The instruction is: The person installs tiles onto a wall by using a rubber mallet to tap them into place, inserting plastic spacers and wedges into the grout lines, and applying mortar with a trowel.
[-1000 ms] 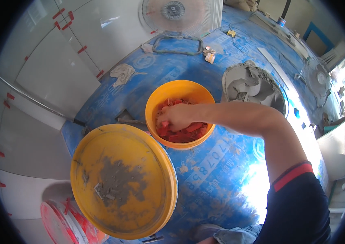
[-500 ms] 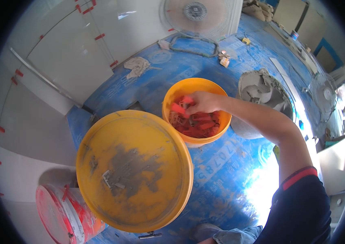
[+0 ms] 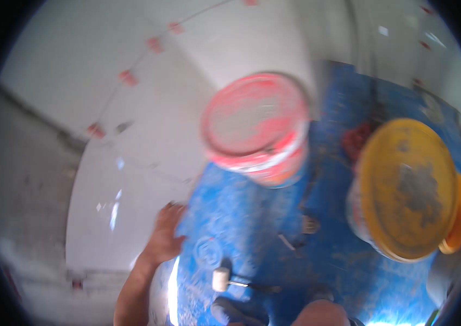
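My left hand (image 3: 166, 234) reaches up from the lower left, in front of the pale tiled wall (image 3: 133, 179), beside the edge of the blue floor covering (image 3: 263, 217). Its fingers are stretched and the thumb stands apart, with nothing seen in it; whether it touches the tile I cannot tell. Below and right of that hand, a white-headed mallet (image 3: 220, 279) lies on the floor. My right hand cannot be made out. At the right stands a bucket with a yellow lid (image 3: 404, 190) smeared grey, partly hiding the open yellow bucket (image 3: 460, 214).
A bucket with a red, grey-smeared lid (image 3: 257, 117) stands against the wall ahead. Small tools (image 3: 286, 242) lie in the middle of the floor. Red clips (image 3: 155, 44) sit along the tile joints. My shoe (image 3: 236, 311) is at the lower edge. The picture is blurred by motion.
The view has swung left, so the buckets sit farther right. My right hand, earlier among red clips in the yellow bucket, is out of sight; my left hand has come into view.
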A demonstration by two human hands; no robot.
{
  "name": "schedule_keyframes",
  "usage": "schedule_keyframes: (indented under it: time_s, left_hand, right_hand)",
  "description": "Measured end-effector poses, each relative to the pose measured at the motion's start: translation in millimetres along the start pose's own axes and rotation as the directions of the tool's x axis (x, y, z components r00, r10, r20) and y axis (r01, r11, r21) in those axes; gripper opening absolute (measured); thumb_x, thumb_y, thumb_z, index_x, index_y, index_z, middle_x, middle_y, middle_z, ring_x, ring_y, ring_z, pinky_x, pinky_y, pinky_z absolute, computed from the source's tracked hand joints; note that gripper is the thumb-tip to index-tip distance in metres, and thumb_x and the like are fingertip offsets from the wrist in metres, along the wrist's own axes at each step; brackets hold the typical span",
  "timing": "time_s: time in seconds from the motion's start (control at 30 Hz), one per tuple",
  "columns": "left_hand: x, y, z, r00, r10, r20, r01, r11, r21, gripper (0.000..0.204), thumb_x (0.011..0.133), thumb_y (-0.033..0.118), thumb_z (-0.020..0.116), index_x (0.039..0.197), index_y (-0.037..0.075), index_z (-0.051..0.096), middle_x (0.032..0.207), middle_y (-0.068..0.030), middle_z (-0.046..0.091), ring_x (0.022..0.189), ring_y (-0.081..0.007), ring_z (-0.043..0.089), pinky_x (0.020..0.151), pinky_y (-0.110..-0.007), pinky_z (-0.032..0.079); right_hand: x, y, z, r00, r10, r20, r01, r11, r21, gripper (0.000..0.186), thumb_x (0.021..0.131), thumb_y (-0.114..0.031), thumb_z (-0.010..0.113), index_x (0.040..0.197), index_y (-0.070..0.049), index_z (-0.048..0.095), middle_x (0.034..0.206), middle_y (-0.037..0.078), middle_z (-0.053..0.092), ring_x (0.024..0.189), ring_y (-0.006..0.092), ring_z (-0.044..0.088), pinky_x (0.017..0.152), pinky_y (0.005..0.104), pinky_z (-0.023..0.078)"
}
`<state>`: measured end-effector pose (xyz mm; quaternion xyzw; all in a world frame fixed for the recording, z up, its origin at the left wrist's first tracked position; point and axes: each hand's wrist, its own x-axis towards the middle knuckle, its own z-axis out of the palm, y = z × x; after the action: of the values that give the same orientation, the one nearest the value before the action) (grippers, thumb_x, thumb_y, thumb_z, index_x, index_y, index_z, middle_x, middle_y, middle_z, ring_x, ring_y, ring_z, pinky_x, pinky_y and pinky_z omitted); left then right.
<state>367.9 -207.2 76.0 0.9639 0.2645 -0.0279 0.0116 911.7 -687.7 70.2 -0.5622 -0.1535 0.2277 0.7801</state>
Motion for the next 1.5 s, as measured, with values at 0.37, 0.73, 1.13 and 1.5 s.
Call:
schedule_keyframes:
  time_s: [0.37,0.73,1.13,1.5]
  left_hand:
    - [-75,73,-13,0.914,0.355,-0.195,-0.404,0.769,-0.495,0.071,0.082,0.015,0.075,0.144,0.007,0.042,0.140,-0.0195,0.047,0.107,-0.0357,0.063,0.083,-0.038,0.056]
    - [-139,-51,50,0.790,0.284,-0.543,-0.540,0.742,-0.398,0.039,0.078,0.002,0.064,0.117,-0.003,0.062,0.114,-0.0152,0.060,0.087,-0.0264,0.066,0.071,-0.034,0.058]
    - [-106,-289,-40,0.437,-0.178,-0.882,0.311,0.950,-0.038,0.020,0.085,0.003,0.068,0.105,0.003,0.066,0.092,-0.0108,0.060,0.072,-0.0273,0.063,0.062,-0.038,0.053]
    - [-16,-327,-55,0.582,-0.084,-0.809,0.465,0.850,0.247,0.022,0.080,-0.004,0.060,0.102,0.001,0.063,0.090,-0.0094,0.053,0.072,-0.0278,0.063,0.058,-0.038,0.053]
  right_hand:
    - [-109,120,368,0.155,0.722,0.674,0.269,0.626,-0.732,0.024,0.083,-0.025,0.079,0.098,-0.009,0.072,0.085,0.003,0.070,0.080,0.0083,0.063,0.073,0.0255,0.048]
    - [-166,163,530,0.215,0.851,0.479,-0.016,0.494,-0.869,0.026,0.082,-0.029,0.077,0.097,-0.007,0.073,0.081,0.000,0.066,0.073,0.0075,0.058,0.065,0.0234,0.046]
    - [-153,282,540,0.297,0.879,0.374,0.245,0.308,-0.919,0.035,0.086,-0.039,0.073,0.102,-0.008,0.072,0.078,0.001,0.062,0.070,0.0106,0.053,0.060,0.0272,0.041]
    - [-168,437,548,-0.427,0.797,0.427,-0.503,0.183,-0.845,0.023,0.089,-0.024,0.074,0.097,-0.006,0.062,0.064,-0.003,0.044,0.055,0.0074,0.038,0.050,0.0252,0.028]
